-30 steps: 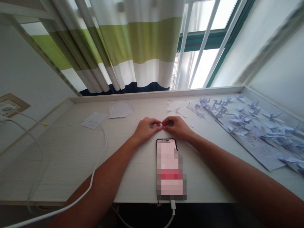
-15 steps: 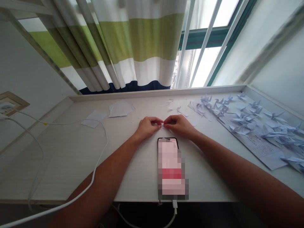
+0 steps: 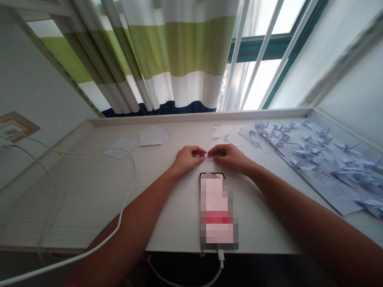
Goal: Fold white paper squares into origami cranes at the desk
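Small paper [image 3: 208, 158]: centre of frame. Left hand [image 3: 189, 159]: nearly closed, pinching it. Right hand [image 3: 230, 158]: slightly parted, hold I cannot tell. Step, I judge: folding; next calls for firm crease.

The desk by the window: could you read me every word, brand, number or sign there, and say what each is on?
No text can be read for certain.
Printed sheet under the folded paper figures: rows of print, too small and blurred.
Phone: screen pixelated, nothing legible.
Small paper between the left hand and right hand: no writing discernible.
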{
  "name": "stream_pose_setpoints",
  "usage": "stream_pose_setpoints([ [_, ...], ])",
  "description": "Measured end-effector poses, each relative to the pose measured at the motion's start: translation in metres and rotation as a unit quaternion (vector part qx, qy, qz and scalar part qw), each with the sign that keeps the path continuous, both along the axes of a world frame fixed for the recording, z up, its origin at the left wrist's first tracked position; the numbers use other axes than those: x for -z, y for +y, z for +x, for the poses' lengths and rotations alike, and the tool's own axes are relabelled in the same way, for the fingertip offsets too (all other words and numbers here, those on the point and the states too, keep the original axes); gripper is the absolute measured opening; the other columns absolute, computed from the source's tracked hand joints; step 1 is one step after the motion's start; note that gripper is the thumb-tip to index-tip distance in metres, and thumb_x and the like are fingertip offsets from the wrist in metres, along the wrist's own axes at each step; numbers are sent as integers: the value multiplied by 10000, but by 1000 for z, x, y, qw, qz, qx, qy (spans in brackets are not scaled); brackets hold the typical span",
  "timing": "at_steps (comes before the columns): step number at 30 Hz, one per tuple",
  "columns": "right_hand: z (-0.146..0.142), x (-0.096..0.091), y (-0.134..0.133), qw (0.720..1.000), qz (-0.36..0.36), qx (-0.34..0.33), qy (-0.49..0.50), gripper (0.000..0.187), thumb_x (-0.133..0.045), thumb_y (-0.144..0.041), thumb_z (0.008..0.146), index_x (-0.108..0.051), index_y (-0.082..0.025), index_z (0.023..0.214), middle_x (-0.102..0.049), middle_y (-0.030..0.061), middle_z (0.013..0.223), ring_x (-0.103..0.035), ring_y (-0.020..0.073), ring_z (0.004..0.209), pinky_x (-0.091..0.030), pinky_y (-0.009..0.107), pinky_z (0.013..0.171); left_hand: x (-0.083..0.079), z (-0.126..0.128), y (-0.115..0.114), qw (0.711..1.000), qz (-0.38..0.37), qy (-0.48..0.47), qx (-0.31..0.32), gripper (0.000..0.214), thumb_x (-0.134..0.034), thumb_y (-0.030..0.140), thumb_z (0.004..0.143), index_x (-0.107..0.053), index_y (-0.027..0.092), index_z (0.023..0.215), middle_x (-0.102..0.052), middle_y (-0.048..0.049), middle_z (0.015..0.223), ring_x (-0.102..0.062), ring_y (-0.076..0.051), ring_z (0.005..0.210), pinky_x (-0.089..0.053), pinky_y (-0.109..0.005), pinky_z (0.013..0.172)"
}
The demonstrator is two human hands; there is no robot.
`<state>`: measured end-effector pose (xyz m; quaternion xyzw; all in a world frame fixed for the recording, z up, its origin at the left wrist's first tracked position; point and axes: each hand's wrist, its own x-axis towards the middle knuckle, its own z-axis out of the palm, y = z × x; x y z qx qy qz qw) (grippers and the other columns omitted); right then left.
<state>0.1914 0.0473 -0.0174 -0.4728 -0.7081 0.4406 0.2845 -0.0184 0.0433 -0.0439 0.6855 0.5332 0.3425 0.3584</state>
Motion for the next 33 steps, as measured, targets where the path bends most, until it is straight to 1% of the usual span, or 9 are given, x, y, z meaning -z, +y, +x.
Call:
stream_pose_setpoints([
  [5,-9,6,-2,999,29,36,-12,112,-698,-140,817,-777,-180,887,-805,63,939,-742,202,888,-576,347,887,1,0,1,1000,-2,-4,3,234,-761,178,763,-804,226,988,-818,-38,945,-754,-223,940,-541,-353,941],
  [10,-13,5,-3,997,69,12,-42,202,-676,-47,796,-768,-189,906,-804,58,970,-743,198,930,-574,349,930,3,-1,2,1000,4,2,2,214,-767,189,766,-805,237,971,-817,-35,953,-748,-218,941,-540,-354,943],
  [14,-8,3,-2,998,51,1,-38,274,-665,-10,772,-771,-188,950,-803,64,1026,-743,206,979,-563,368,980,3,-1,2,1000,3,1,2,217,-764,194,768,-802,231,978,-817,-40,964,-748,-224,954,-538,-363,954],
  [17,-4,2,-2,1000,14,1,-14,301,-658,-9,774,-767,-185,994,-803,70,1046,-743,204,993,-561,374,988,2,-1,2,1000,-5,-4,1,240,-762,187,765,-798,226,998,-818,-39,947,-749,-227,960,-537,-368,957],
  [20,-4,2,-2,999,-11,23,22,235,-648,-58,827,-756,-177,998,-806,76,1017,-749,199,969,-571,369,961,1,0,2,1000,-8,-5,-1,258,-763,171,756,-795,227,1005,-817,-34,934,-751,-225,955,-536,-368,961],
  [22,-7,3,-4,999,-1,42,20,188,-659,-87,844,-755,-175,980,-807,73,981,-752,197,939,-577,361,938,1,0,2,1000,-10,-7,-2,252,-768,172,754,-793,228,998,-817,-33,931,-752,-224,952,-538,-367,961],
  [24,-9,3,-5,999,24,47,-4,201,-659,-62,829,-760,-179,958,-807,65,968,-750,195,929,-573,354,940,0,0,1,1000,-12,-12,-2,250,-769,171,754,-789,223,997,-816,-37,935,-754,-225,950,-542,-363,954],
  [28,-7,0,-5,997,57,22,-40,295,-617,-4,799,-777,-195,955,-809,50,1014,-744,198,975,-555,364,993,0,0,0,1000,-14,-26,2,256,-766,150,753,-783,213,1000,-815,-45,943,-758,-221,939,-547,-358,939],
  [33,3,-1,-2,998,44,-22,-30,366,-577,2,786,-775,-214,1005,-805,47,1085,-740,208,1045,-548,397,1039,-2,-1,0,1000,-19,-24,-1,251,-767,139,752,-784,214,991,-816,-47,944,-756,-225,950,-545,-366,950],
])
